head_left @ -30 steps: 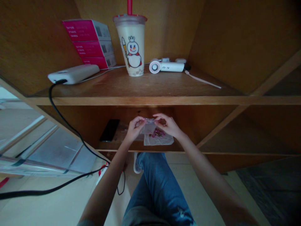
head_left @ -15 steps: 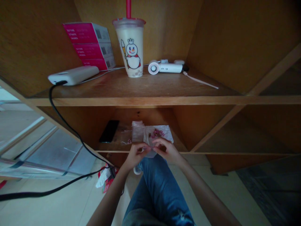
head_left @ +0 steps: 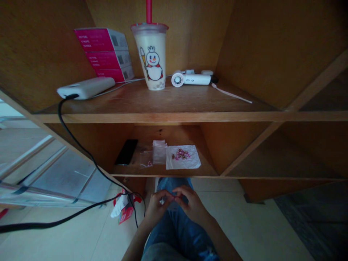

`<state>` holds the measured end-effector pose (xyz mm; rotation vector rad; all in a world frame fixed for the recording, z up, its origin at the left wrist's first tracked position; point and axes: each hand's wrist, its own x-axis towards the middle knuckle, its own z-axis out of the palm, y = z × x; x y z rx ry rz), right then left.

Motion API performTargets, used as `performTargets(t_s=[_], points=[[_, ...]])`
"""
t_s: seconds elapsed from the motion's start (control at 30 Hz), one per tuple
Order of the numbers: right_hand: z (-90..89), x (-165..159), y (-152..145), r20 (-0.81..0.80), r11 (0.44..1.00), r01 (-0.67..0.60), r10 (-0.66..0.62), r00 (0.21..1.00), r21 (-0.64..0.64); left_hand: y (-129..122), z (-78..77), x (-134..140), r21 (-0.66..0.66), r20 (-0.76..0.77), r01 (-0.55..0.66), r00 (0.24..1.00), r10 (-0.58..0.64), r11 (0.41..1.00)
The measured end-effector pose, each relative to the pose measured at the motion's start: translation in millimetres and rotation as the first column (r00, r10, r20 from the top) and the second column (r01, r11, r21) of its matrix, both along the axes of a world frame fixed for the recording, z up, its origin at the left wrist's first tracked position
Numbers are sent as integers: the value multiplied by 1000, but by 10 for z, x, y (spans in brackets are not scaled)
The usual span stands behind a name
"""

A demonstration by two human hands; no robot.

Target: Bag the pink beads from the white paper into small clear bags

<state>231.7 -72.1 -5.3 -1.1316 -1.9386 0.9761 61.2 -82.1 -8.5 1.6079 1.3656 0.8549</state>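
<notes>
Above my knees, my left hand and my right hand meet with fingertips pinched together. Between them hangs a small clear plastic bag, faint against the jeans; its contents cannot be made out. Past my fingers, on the lower shelf, a white sheet carries a heap of small pink and gold beads or charms. Left of that sheet lies a stack of clear zip bags. Another clear bag with a few pink pieces lies farther left.
A black phone lies at the lower shelf's left. On the upper shelf stand pink boxes, a drink cup with a straw, a white handheld fan and a white power bank. A black cable runs down the left.
Both hands have drawn back from the shelf edge toward my lap, bringing the small bag along. The white sheet and beads now show fully.
</notes>
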Motion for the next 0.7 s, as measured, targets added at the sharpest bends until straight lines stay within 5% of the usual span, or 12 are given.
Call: performTargets(t_s=[0.13,0.3,0.7], points=[[-61,19,-78,42,1000,10,-10,999,-7,-109,-121,2,-26,-13,-58,998,57,998],[-72,83,-84,22,998,58,-57,998,-11,-181,-221,-49,-113,189,-115,973,135,987],[57,105,-52,15,997,-31,32,999,-71,-166,-146,-23,-141,310,-100,940,140,985]])
